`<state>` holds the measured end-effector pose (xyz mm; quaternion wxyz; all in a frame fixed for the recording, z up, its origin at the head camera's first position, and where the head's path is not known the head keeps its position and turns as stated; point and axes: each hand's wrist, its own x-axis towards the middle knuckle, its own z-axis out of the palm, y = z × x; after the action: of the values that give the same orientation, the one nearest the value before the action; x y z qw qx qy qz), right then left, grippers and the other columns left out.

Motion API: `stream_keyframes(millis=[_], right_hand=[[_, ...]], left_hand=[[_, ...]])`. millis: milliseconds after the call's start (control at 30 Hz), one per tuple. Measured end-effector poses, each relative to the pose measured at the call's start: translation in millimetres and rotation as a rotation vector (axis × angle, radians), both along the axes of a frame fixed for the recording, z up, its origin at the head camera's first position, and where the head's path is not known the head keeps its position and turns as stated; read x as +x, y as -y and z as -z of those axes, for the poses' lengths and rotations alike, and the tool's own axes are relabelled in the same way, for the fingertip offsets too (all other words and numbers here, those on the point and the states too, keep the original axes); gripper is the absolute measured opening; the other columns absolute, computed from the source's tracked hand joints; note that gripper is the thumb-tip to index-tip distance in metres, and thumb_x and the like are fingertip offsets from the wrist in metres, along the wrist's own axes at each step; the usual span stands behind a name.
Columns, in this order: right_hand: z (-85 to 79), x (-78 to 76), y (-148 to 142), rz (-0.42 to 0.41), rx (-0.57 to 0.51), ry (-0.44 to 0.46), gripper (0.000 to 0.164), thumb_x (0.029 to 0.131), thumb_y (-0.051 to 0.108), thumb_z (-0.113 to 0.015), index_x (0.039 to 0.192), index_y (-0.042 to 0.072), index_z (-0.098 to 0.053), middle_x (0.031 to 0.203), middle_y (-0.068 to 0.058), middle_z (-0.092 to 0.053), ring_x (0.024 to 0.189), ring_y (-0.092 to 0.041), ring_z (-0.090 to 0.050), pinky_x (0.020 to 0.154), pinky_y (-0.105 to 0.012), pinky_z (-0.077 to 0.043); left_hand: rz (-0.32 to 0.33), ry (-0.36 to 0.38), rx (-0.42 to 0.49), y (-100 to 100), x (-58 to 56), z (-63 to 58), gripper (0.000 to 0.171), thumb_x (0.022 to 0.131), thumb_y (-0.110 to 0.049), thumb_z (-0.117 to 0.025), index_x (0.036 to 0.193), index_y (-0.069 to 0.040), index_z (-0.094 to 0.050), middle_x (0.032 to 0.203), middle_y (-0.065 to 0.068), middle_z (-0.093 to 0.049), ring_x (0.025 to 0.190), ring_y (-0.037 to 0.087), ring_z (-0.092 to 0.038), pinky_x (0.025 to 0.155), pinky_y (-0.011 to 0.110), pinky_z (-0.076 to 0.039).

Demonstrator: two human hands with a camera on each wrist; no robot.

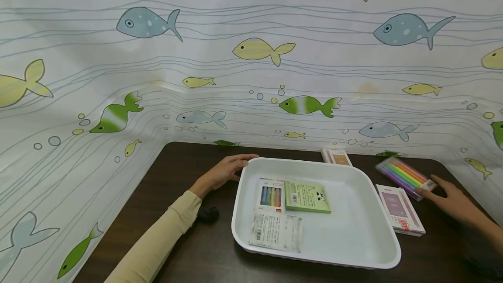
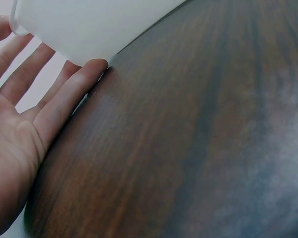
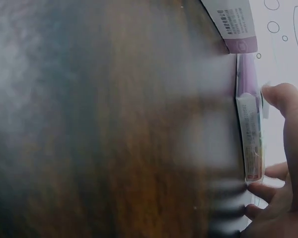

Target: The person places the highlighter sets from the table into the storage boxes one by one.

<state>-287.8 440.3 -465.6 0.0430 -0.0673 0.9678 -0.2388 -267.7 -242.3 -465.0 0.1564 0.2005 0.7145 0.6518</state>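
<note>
At the far left corner of a white plastic tray [image 1: 353, 248], my left hand [image 1: 225, 171] touches the rim with its fingers extended. The left wrist view shows the fingers of the left hand [image 2: 39, 94] against the tray's outer wall [image 2: 99, 25]. To the right of the tray, my right hand [image 1: 452, 198] holds the near end of a clear pack of rainbow-coloured pens [image 1: 406, 176] between thumb and fingers. In the right wrist view, the thumb of the right hand [image 3: 293, 148] lies over the upright-looking edge of the pack [image 3: 251, 134].
Inside the tray lie a box of coloured sticks [image 1: 271, 195], a green panda-print pack [image 1: 308, 195] and a worn white packet [image 1: 277, 230]. A purple-and-white box [image 1: 400, 208] sits beside the tray, another box [image 1: 337, 157] behind it. A black object [image 1: 208, 214] lies near the left sleeve.
</note>
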Motion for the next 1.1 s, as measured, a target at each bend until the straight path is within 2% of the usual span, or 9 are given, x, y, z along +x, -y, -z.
stream_keyframes(millis=[267,467,700,933,1100], right_hand=[[3.4,-1.3,-0.3,-0.002,0.016,-0.041,0.098,0.104,0.047,-0.055,0.141,-0.032,-0.010,0.134,-0.056,-0.020,0.119,-0.072,-0.026,0.090,-0.082,-0.029],[-0.8,-3.4,-0.5,0.010,0.030,-0.018,0.098,0.102,0.048,-0.059,0.136,-0.035,-0.020,0.127,-0.054,-0.029,0.113,-0.069,-0.035,0.087,-0.079,-0.035],[-7.8,-0.4,3.7,0.053,0.032,0.016,0.106,0.098,0.052,-0.064,0.134,-0.036,-0.018,0.122,-0.055,-0.031,0.107,-0.066,-0.041,0.083,-0.075,-0.040],[-11.3,2.3,13.5,0.034,0.007,-0.056,0.102,0.095,0.045,-0.070,0.132,-0.036,-0.022,0.115,-0.052,-0.040,0.094,-0.056,-0.051,0.077,-0.069,-0.045],[-8.5,10.2,22.3,0.089,-0.072,-0.125,0.106,0.094,0.042,-0.074,0.145,-0.027,-0.013,0.129,-0.053,-0.031,0.104,-0.061,-0.043,0.079,-0.073,-0.038]], left_hand=[[0.002,-0.003,0.003,-0.1,-1.4,1.0,0.045,0.108,-0.034,-0.053,0.151,-0.020,-0.053,0.148,0.006,-0.052,0.128,0.031,-0.055,0.091,0.055,-0.053],[0.001,-0.003,0.010,0.8,-1.6,1.7,0.046,0.108,-0.035,-0.053,0.151,-0.020,-0.053,0.148,0.005,-0.053,0.127,0.030,-0.055,0.091,0.055,-0.053],[0.010,-0.008,0.013,0.0,-2.3,0.4,0.048,0.108,-0.037,-0.053,0.152,-0.019,-0.052,0.148,0.006,-0.052,0.128,0.031,-0.054,0.091,0.055,-0.053],[0.004,-0.012,0.011,0.8,-2.5,1.6,0.047,0.108,-0.036,-0.053,0.151,-0.019,-0.052,0.149,0.006,-0.051,0.127,0.031,-0.055,0.090,0.055,-0.053],[0.010,-0.014,0.012,0.7,-1.6,2.3,0.045,0.109,-0.033,-0.051,0.152,-0.018,-0.052,0.148,0.007,-0.052,0.126,0.031,-0.056,0.090,0.055,-0.054]])
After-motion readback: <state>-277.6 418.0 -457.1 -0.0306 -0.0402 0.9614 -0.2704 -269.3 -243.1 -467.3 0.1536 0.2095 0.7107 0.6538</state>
